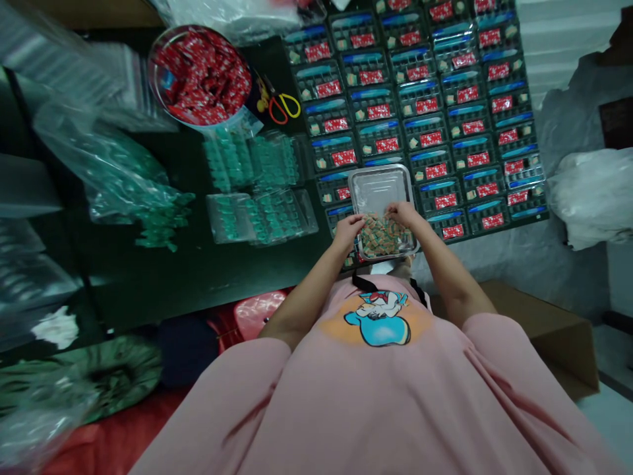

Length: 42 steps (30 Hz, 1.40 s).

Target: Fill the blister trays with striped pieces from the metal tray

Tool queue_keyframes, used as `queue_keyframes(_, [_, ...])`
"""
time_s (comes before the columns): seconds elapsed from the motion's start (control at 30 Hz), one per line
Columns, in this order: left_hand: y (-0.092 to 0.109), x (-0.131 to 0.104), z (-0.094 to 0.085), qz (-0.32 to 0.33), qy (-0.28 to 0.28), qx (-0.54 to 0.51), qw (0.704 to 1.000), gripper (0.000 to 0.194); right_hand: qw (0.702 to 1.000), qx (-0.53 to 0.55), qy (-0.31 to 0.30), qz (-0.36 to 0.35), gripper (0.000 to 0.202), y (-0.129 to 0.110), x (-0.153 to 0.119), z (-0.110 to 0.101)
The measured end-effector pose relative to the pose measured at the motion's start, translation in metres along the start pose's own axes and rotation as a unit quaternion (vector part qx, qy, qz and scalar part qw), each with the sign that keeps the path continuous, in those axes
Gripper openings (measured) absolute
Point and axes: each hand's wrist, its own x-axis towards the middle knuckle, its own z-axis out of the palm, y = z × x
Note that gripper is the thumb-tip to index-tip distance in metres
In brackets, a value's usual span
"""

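Most of the black trays (366, 68) spread over the counter (237, 270) look well filled, each with a blue stick (379, 126), a red packet (387, 144) and often a small tan block (419, 176). The work seems far along, then, though a couple of trays at the near edge, right of the clear box (382, 188), show no block that I can make out, and those under the box are hidden. A good heap of tan-and-green blocks (378, 241) lies in the near half of that box, which rests on the trays in front of the person. Both forearms reach forward and slant inward, elbows near the body. The left hand (349, 231) is bent over the box's left rim, fingertips at the heap; the right hand (401, 215) comes in from the right, fingers curled down to the blocks' far edge. Whether either grip has pinched a block can't be made out, as the fingertips are too small and blurred.
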Motion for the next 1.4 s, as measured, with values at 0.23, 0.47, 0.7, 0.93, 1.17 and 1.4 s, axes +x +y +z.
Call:
queue_keyframes(0.23, [0.001, -0.004, 0.001, 0.001, -0.013, 0.011, 1.0, 0.033, 0.994, -0.099, -0.031, -0.018, 0.019, -0.01, 0.006, -0.001])
queue_keyframes(0.47, [0.002, -0.006, 0.003, 0.0, -0.011, 0.008, 1.0, 0.033, 0.99, -0.136, -0.025, -0.04, 0.035, -0.015, -0.004, -0.004])
queue_keyframes(0.7, [0.006, -0.011, 0.007, 0.003, -0.023, -0.005, 1.0, 0.028, 0.984, -0.172, -0.035, -0.021, 0.026, -0.018, -0.004, -0.002])
queue_keyframes(0.93, [0.005, -0.013, 0.008, 0.001, -0.026, 0.001, 1.0, 0.025, 0.991, -0.128, 0.014, -0.041, 0.018, -0.006, -0.011, 0.002])
queue_keyframes(1.17, [0.003, -0.013, 0.007, -0.008, -0.034, -0.01, 0.999, 0.026, 0.996, -0.037, 0.059, -0.054, 0.021, 0.005, -0.018, 0.011])
queue_keyframes(1.4, [0.004, -0.013, 0.004, -0.012, -0.026, -0.01, 1.0, 0.027, 0.998, -0.008, -0.001, -0.065, 0.026, 0.005, -0.006, 0.006])
